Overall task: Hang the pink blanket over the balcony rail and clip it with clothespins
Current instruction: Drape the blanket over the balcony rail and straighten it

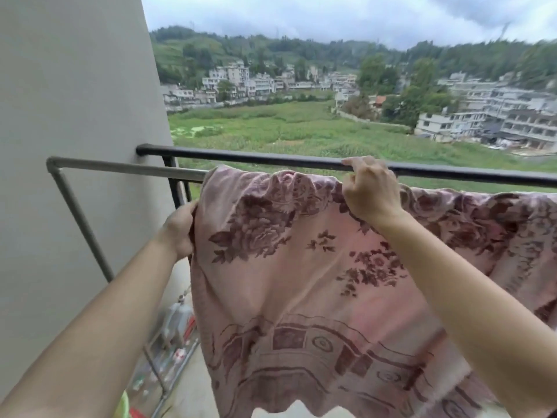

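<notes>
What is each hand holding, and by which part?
The pink blanket: the left hand grips its left side edge, the right hand grips its bunched top edge.

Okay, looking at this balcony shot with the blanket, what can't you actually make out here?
Head view, fingers of the left hand: hidden behind the pink blanket.
Head view, the blanket's right end: cut off by the frame edge.
Head view, the grey bar past the blanket's corner: covered by the cloth.
Head view, the floor clutter: too blurred to identify.
Head view, clothespins: none visible.
</notes>
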Demonstrator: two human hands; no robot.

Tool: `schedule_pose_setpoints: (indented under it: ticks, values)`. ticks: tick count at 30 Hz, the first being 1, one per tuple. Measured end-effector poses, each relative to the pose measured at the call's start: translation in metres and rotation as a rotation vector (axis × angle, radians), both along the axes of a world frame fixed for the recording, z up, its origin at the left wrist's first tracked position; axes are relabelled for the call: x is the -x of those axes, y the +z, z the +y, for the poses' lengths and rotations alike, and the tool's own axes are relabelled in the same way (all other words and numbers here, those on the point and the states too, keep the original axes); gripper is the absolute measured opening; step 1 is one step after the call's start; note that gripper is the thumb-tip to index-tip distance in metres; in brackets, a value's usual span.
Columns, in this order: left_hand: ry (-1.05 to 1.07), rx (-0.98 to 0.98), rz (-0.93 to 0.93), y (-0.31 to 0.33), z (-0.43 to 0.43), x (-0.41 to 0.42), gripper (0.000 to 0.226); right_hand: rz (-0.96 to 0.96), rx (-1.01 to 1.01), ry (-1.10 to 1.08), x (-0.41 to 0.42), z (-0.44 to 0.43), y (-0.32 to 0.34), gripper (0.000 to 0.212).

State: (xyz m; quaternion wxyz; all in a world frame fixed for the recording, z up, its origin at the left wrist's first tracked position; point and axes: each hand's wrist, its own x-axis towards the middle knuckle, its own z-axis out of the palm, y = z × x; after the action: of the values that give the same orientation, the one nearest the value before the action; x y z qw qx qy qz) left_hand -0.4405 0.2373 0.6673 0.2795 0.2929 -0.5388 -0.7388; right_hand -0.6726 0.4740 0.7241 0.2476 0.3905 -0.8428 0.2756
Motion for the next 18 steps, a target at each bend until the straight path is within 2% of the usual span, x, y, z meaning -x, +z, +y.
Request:
schedule_pose_setpoints:
  ticks: [7,10,12,15,18]
  values:
    - [-0.275,0.078,-0.056,-0.014,-0.01,-0.008,0.034,-0.164,-0.147,0.452,-0.033,-0.119,0.033,0.034]
    - [-0.226,0.162,-0.053,-0.01,-0.027,-0.012,0.048,-0.311,-0.201,0.59,-0.029,-0.172,0.048,0.037]
    - [-0.156,0.273,-0.062,0.005,-0.035,-0.013,0.044,-0.37,-0.268,0.675,-0.03,-0.208,0.055,0.04]
    - [-0.117,0.391,-0.03,0.035,-0.05,-0.012,0.037,-0.464,-0.55,0.808,-0.037,-0.255,0.064,0.046]
    - [-0.047,0.455,-0.064,0.062,-0.073,-0.015,0.041,-0.52,-0.897,0.814,-0.044,-0.288,0.069,0.026]
